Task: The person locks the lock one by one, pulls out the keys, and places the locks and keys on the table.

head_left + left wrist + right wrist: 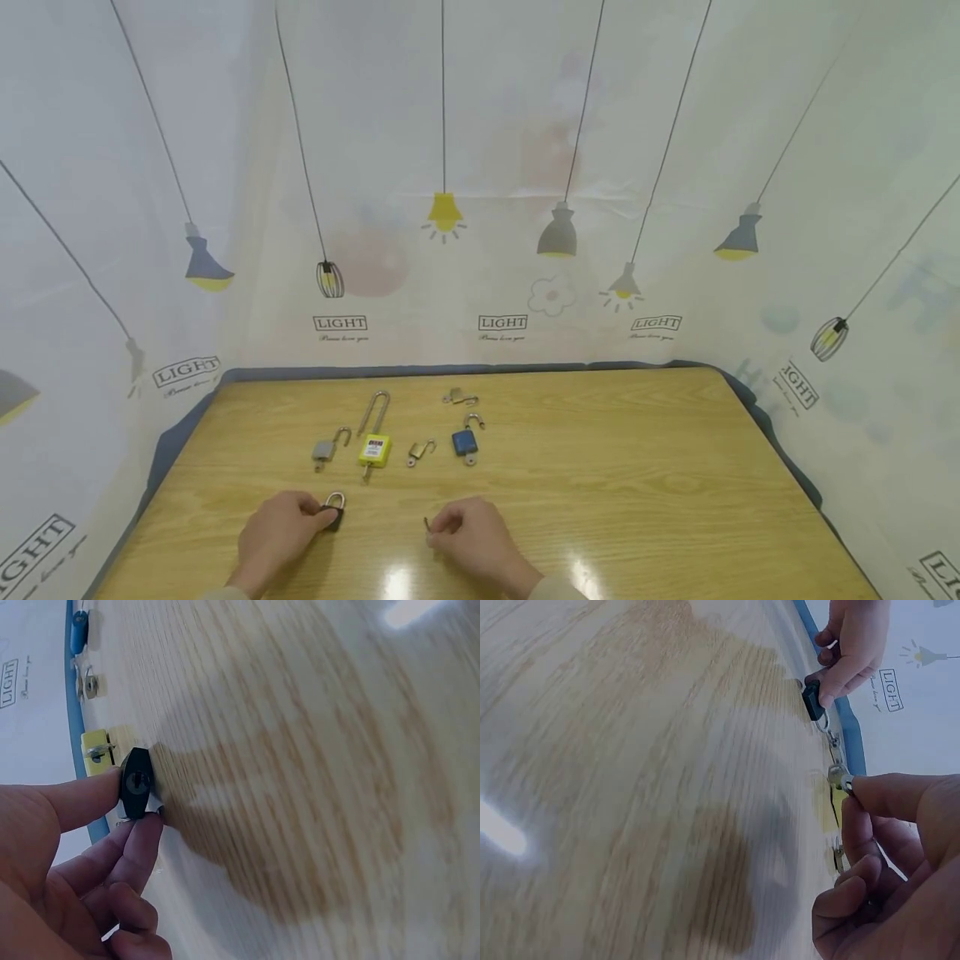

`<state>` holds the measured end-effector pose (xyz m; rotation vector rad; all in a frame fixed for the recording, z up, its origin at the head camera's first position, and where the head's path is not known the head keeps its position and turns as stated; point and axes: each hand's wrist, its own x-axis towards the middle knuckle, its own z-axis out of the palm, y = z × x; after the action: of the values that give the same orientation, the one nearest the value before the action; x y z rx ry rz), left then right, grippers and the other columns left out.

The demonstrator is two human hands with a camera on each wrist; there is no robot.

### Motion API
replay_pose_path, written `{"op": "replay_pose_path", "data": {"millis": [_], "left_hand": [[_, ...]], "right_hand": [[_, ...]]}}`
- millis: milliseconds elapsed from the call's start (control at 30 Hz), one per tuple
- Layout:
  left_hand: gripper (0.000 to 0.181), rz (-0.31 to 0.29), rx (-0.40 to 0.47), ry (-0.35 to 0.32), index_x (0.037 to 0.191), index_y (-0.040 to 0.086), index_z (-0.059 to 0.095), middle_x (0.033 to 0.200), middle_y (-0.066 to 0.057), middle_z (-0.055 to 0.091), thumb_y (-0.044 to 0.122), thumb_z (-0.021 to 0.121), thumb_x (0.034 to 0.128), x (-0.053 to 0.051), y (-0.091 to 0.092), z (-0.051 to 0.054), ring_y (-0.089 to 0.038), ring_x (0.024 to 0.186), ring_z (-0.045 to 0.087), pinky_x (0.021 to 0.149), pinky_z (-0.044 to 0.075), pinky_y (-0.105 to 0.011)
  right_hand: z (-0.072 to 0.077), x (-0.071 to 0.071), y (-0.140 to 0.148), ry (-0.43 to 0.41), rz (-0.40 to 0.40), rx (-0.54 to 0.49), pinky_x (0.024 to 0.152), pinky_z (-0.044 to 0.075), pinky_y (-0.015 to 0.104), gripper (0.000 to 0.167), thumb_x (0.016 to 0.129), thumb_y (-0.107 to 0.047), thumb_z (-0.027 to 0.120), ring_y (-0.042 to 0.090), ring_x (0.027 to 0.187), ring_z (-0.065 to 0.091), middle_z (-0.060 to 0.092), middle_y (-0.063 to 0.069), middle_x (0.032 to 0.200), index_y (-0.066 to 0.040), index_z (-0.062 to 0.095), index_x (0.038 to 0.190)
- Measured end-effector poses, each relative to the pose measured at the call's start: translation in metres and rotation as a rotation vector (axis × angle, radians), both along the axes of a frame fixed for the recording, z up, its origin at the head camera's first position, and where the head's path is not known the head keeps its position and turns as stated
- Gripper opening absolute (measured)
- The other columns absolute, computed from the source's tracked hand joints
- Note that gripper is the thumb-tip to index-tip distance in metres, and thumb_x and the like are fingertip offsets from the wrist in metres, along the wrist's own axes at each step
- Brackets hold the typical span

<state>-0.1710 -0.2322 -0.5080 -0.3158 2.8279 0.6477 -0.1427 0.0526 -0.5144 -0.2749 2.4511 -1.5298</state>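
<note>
Left grip (281, 528) pinching, right grip (476, 537) pinching, apart

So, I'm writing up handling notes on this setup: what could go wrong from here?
The small key may slip: the right grip pinches it by one end. The black padlock might twist under pressure, as the left grip only pinches it. Its keyhole is small, so the key could miss.

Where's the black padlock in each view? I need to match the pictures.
Head: the black padlock is low, left of centre, held by the left hand.
Left wrist: the black padlock is left of centre, about mid-height.
Right wrist: the black padlock is in the upper right.
Shared landmark: the left hand, holding it in all three views.
</note>
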Motion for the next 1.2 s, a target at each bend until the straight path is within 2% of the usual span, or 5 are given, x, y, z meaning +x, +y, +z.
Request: {"op": "replay_pose_path", "data": {"millis": [167, 367, 700, 967, 1200], "left_hand": [[0.033, 0.006, -0.005, 0.019, 0.088, 0.018, 0.073, 0.088, 0.0, 0.072, 0.05, 0.073, 0.0802, 0.001, 0.0, 0.0, -0.016, 0.073, 0.06, 0.056, 0.039, -0.03], [0.031, 0.016, -0.01, 0.033, 0.086, 0.018, 0.073, 0.085, 0.002, 0.072, 0.049, 0.073, 0.0802, 0.004, -0.001, -0.001, -0.015, 0.071, 0.058, 0.055, 0.037, -0.029], [0.03, 0.026, 0.013, 0.02, 0.09, 0.016, 0.072, 0.08, 0.003, 0.069, 0.046, 0.071, 0.0828, 0.005, -0.001, -0.002, -0.015, 0.067, 0.054, 0.055, 0.035, -0.029], [0.032, 0.036, 0.009, 0.02, 0.09, 0.016, 0.072, 0.081, 0.002, 0.069, 0.047, 0.071, 0.0836, 0.004, -0.002, -0.004, -0.015, 0.069, 0.056, 0.055, 0.037, -0.028], [0.036, 0.04, 0.002, 0.098, 0.094, 0.015, 0.073, 0.093, -0.003, 0.074, 0.049, 0.063, 0.0891, 0.006, -0.02, -0.007, -0.015, 0.074, 0.061, 0.058, 0.041, -0.029]], "right_hand": [[-0.002, 0.001, -0.014, -0.001, -0.01, 0.026, 0.059, 0.043, 0.021, 0.006, 0.079, -0.016, 0.076, 0.003, 0.064, 0.053, 0.063, -0.01, 0.07, -0.015, 0.071, 0.076], [-0.004, 0.003, -0.035, 0.001, 0.023, 0.103, 0.059, 0.042, 0.023, 0.008, 0.079, -0.019, 0.075, 0.003, 0.063, 0.052, 0.062, -0.013, 0.067, -0.02, 0.07, 0.073], [-0.002, 0.006, -0.074, -0.199, 0.067, 0.199, 0.057, 0.043, 0.028, 0.013, 0.079, -0.018, 0.074, 0.01, 0.063, 0.054, 0.061, -0.009, 0.064, -0.018, 0.068, 0.067], [-0.003, 0.005, -0.106, -0.118, 0.068, 0.321, 0.056, 0.041, 0.025, 0.022, 0.084, -0.025, 0.069, 0.008, 0.057, 0.051, 0.057, -0.009, 0.058, -0.019, 0.065, 0.063], [-0.003, 0.003, -0.124, -0.151, 0.053, 0.343, 0.051, 0.036, 0.025, 0.037, 0.086, -0.028, 0.067, 0.013, 0.049, 0.046, 0.047, -0.005, 0.046, -0.016, 0.057, 0.052]]}}
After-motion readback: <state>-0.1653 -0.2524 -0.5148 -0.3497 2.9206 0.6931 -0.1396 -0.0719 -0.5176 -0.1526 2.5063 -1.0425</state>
